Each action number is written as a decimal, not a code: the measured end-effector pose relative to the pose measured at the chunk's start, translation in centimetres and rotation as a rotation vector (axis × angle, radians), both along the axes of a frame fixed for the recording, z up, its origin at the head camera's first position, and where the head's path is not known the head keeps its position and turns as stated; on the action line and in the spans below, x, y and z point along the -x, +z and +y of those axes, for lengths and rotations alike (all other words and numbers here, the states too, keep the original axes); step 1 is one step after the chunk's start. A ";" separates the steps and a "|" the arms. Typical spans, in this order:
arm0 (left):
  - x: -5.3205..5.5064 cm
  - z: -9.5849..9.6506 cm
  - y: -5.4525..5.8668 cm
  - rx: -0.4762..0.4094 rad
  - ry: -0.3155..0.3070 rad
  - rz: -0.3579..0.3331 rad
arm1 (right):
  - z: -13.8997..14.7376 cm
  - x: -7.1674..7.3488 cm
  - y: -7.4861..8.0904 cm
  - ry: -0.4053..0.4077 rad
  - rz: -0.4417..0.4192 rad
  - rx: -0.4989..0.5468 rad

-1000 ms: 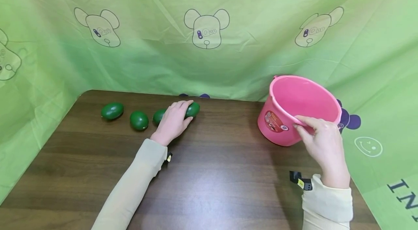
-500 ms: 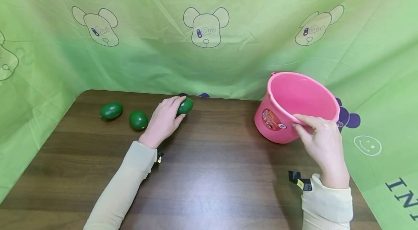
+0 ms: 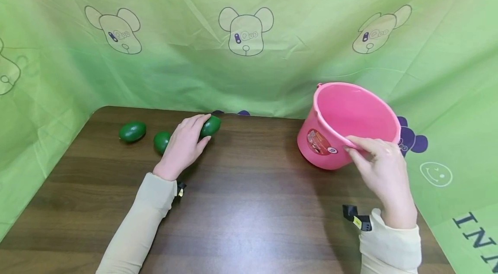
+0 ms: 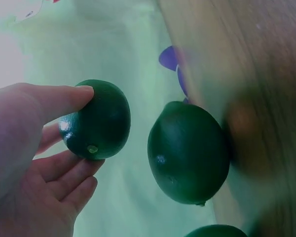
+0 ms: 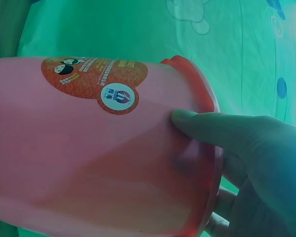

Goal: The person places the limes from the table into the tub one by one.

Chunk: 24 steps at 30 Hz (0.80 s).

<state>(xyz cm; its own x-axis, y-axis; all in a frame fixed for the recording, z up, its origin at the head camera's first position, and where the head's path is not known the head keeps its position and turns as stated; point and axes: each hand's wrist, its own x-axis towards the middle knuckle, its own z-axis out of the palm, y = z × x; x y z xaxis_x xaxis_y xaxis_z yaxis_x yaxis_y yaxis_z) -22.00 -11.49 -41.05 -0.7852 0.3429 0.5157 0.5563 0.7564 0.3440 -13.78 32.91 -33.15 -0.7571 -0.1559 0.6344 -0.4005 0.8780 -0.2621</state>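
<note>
Left fingers (image 4: 81, 192): bent round one side of a glossy dark green oval fruit (image 3: 211, 126), the thumb tip pressed against it opposite, so the left hand (image 3: 180, 146) is spread about as wide as the fruit and has firm hold of it.
Held fruit: between thumb and fingertips, one end jutting out beyond them on the bucket's side; I can't tell whether it touches the brown wood-grain table (image 3: 249, 205).
Right fingers (image 3: 365, 143): drawn together over the rim of a pink plastic bucket (image 3: 354, 109), thumb on the outer wall; the right hand (image 3: 383, 170) pinches that rim between them.
Bucket: well apart from the held fruit, near the table's right side, red sticker (image 3: 321, 142) outward; whether its base sits flat, I can't make out.
Loose fruits: one green oval fruit (image 3: 132, 131) lies whole towards the table's far left corner; a second green fruit (image 3: 161, 141) shows beside it, partly covered by the left hand.
Wrist glimpse: beside the held fruit, with a gap between, hangs the outline of another whole fruit (image 4: 187, 153); which one of the loose ones, I can't say.
Cut off: a further fruit (image 4: 216, 231) is only a sliver at the lower edge of the left wrist view, and the bucket's base end runs out of the right one.
Hidden: the bucket's inside floor, and the right fingertips behind its rim.
</note>
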 end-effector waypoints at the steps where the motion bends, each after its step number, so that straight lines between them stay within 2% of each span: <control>1: 0.0 -0.1 0.0 -0.005 0.002 -0.003 | -0.1 0.0 0.0 0.008 0.000 -0.001; 7: -0.1 -0.6 0.6 -0.038 0.007 0.003 | -0.7 0.2 -0.3 0.065 0.004 -0.003; 16: -0.5 -1.3 2.0 -0.117 0.009 0.060 | -2.2 -0.2 0.1 0.155 0.006 -0.001; 24: -0.7 -1.9 2.4 -0.177 0.027 0.079 | -3.8 -0.8 0.4 0.210 0.000 -0.009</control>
<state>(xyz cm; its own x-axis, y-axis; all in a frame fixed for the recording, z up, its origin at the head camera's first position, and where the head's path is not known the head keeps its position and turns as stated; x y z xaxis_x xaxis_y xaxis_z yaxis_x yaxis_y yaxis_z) -21.32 -13.40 -38.64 -0.7480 0.2206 0.6260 0.5666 0.7034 0.4291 -12.96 29.15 -32.77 -0.7071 -0.3161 0.6326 -0.5751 0.7776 -0.2543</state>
